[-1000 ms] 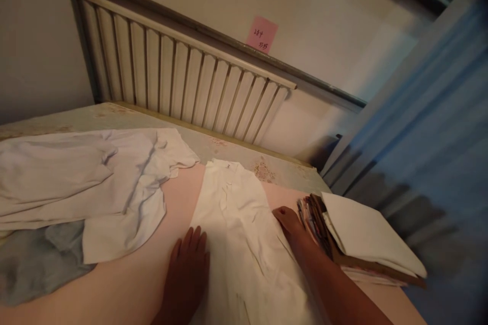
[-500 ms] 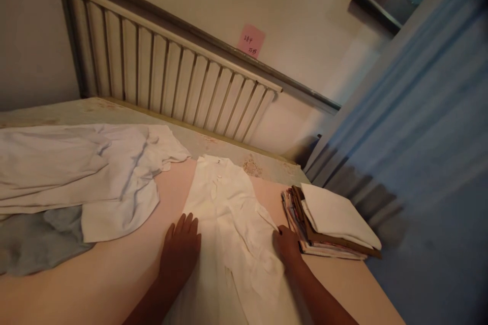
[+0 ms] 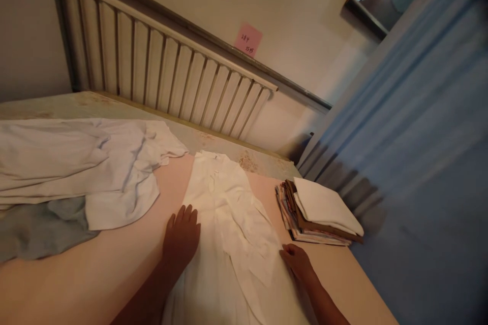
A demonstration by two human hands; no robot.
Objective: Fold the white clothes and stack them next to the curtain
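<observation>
A long white shirt (image 3: 213, 213) lies lengthwise before me, its collar at the far end and its front placket facing up. One sleeve is folded over the body on the right side and shows creases. My left hand (image 3: 182, 236) rests flat along the shirt's left edge, fingers stretched out. At the right edge, my right hand (image 3: 299, 260) pinches the white cloth between thumb and fingers. The lower end of the shirt runs out of view at the bottom.
A stack of folded clothes (image 3: 328, 208), white on top, sits to the right by a blue curtain (image 3: 419, 213). Loose pale garments (image 3: 68, 157) and a grey one (image 3: 46, 228) lie on the left. Behind the pink-covered surface (image 3: 125, 264) stands a radiator (image 3: 168, 66).
My right hand has moved outward and slightly toward me along the shirt's right edge, spreading the cloth there. The left hand stays in place. The view has shifted slightly.
</observation>
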